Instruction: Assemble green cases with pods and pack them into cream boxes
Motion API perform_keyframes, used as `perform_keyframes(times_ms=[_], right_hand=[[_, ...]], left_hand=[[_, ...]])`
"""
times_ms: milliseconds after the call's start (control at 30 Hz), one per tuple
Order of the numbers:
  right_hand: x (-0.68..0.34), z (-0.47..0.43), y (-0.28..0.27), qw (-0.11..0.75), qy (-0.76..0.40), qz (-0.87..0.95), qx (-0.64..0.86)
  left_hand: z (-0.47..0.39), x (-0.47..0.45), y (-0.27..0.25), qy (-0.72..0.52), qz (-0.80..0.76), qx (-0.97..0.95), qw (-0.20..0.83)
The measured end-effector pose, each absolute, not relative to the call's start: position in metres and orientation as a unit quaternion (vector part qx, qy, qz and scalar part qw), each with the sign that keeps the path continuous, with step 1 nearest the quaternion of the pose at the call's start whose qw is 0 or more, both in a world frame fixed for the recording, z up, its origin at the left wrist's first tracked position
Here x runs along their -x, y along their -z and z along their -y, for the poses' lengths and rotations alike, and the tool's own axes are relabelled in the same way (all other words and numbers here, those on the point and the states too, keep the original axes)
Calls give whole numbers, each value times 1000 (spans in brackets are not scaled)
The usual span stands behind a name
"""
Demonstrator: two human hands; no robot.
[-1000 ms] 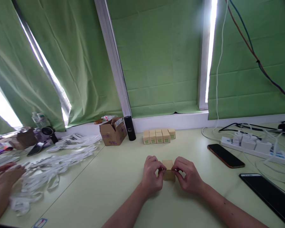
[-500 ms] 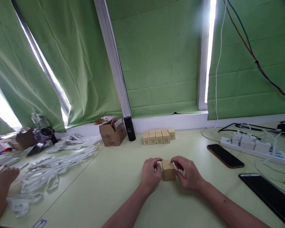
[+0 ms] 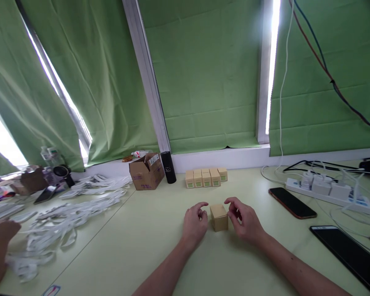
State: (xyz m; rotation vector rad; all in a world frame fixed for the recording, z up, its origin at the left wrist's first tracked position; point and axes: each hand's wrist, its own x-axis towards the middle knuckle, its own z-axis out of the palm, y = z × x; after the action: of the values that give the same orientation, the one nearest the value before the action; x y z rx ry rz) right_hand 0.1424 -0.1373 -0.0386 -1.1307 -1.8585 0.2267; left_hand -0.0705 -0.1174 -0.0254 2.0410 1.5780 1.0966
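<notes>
A small brown cardboard box sits on the table between my two hands, its top looking closed. My left hand is just to its left, index finger stretched out and the other fingers curled, with a gap to the box. On the other side, my right hand has its index finger and thumb apart. That thumb is at the box's right side, perhaps touching it. Neither hand grips anything. Behind them stands a row of several similar small boxes with green-edged labels.
A larger carton and a black cylinder stand at the back. White straps lie leftward, near another person's hand. Two phones and a loaded power strip are on the right.
Both hands have loosened from the small box and drawn slightly apart. The box sits a little farther back. At the far left, the other person's hand has shifted.
</notes>
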Motion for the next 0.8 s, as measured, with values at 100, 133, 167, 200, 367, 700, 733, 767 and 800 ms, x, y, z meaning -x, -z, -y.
perform_keyframes(times_ms=[100,133,167,200,367,700,733,767,800], right_hand=[[-142,142,37,449,-67,788,415],[-142,142,37,444,-59,791,416],[-142,142,38,439,-54,791,423],[-141,140,39,436,-51,787,434],[-140,132,46,421,-69,746,511],[-142,122,49,254,-75,697,666],[-143,122,49,243,-70,697,671],[-143,122,50,238,-65,700,670],[-144,122,51,238,-61,705,666]], left_hand=[[116,70,29,-372,-547,-726,190],[115,69,30,-369,-544,-729,190],[115,69,31,-368,-544,-731,188],[115,69,32,-369,-544,-731,184],[115,69,34,-366,-555,-729,163],[120,67,29,-325,-568,-743,135],[120,67,28,-318,-577,-741,128],[120,67,26,-309,-585,-740,121],[119,68,25,-300,-592,-739,115]])
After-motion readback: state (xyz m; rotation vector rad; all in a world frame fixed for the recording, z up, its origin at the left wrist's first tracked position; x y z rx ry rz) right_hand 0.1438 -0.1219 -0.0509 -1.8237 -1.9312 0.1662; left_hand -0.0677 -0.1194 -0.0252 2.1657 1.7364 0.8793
